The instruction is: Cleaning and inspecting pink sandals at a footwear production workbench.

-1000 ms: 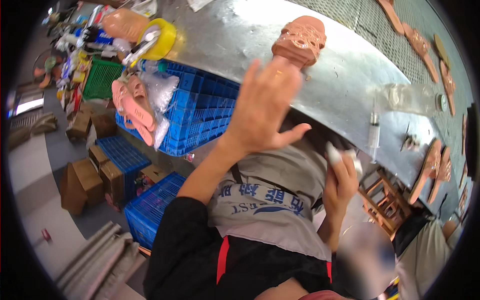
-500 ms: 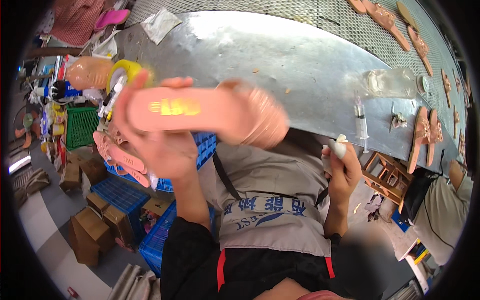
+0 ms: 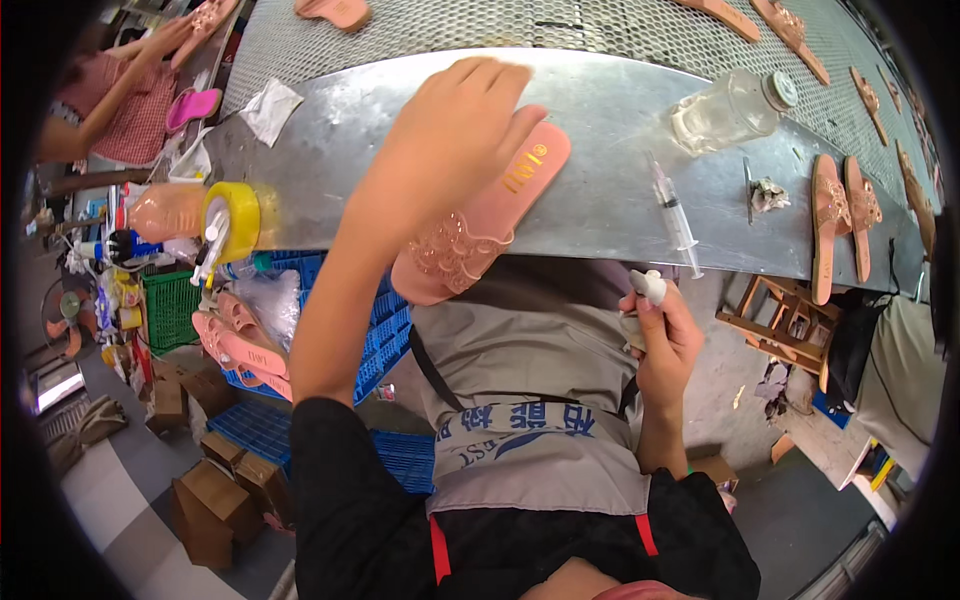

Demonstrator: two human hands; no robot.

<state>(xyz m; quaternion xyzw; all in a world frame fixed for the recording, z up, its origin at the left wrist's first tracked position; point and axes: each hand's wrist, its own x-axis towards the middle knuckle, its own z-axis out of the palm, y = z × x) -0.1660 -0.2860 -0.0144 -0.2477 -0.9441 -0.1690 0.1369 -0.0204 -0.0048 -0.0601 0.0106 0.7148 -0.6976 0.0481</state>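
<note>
A pink slide sandal with a jewelled strap lies aslant on the metal table, its toe past the near edge by my apron. Above and beside it is my left hand, back upward, fingers stretched toward the far side and nothing seen in them. The thumb is near the sandal's heel; whether it touches is unclear. My right hand is closed on a small white cloth wad just off the table's front edge. Farther in lies a syringe, beside a clear bottle.
A yellow tape roll stands at the table's left. More sandals rest over a blue crate; another pair lies right. Sandals sit on the mesh belt. Another person's hands hold a sandal at far left.
The sandal has gone from my raised left hand down onto the table, turned with its heel away from me. My left hand has moved right and farther in. The right hand stays nearly in place.
</note>
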